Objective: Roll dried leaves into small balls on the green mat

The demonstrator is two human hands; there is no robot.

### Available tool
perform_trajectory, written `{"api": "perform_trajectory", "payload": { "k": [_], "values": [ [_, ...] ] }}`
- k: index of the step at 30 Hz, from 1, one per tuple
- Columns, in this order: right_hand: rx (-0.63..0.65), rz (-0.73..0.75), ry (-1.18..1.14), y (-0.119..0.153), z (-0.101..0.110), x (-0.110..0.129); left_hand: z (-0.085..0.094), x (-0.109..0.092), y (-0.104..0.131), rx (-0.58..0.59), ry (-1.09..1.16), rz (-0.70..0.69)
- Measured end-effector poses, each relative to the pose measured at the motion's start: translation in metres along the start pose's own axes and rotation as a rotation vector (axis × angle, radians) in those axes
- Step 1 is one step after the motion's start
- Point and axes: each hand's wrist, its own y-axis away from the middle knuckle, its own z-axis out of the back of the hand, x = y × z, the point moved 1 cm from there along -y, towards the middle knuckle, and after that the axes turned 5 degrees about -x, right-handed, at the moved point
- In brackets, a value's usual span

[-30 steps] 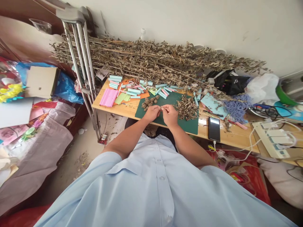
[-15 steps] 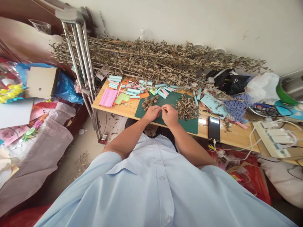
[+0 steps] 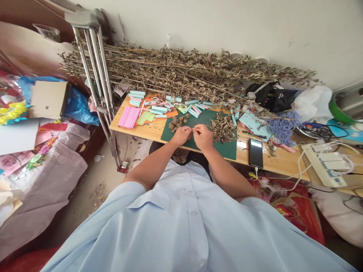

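My left hand and my right hand meet fingertip to fingertip over the front edge of a green cutting mat. Both are closed in a pinch; whatever lies between the fingers is too small or too hidden to make out. Just beyond my left hand is a cluster of brown balls of dried leaf. A loose heap of dried leaves lies right of my right hand. Behind the mat are rolled blue and pink paper tubes.
Long dried plant stalks lie along the wall. Metal crutches stand at the left end of the table. Pink paper lies on the left; a phone, purple yarn and a power strip are on the right.
The view has shifted very slightly. Both hands stay pinched together in the same place, with hardly any visible movement of the fingers.
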Motion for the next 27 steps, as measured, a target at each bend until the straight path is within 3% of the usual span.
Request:
{"api": "perform_trajectory", "payload": {
  "k": [5,8,18,27],
  "values": [
    [-0.042,-0.416,-0.417,-0.004,-0.013,-0.016,-0.002,0.002,0.0,-0.012,0.008,0.0],
    [-0.081,-0.537,-0.52,-0.006,-0.014,-0.023,-0.003,0.0,0.0,-0.016,0.0,0.006],
    [-0.096,-0.362,-0.315,-0.006,-0.004,-0.033,-0.006,-0.003,-0.006,-0.029,-0.121,0.057],
    [-0.018,-0.322,-0.308,-0.005,-0.002,-0.038,-0.007,-0.001,-0.007,-0.002,0.092,0.131]
  ]
}}
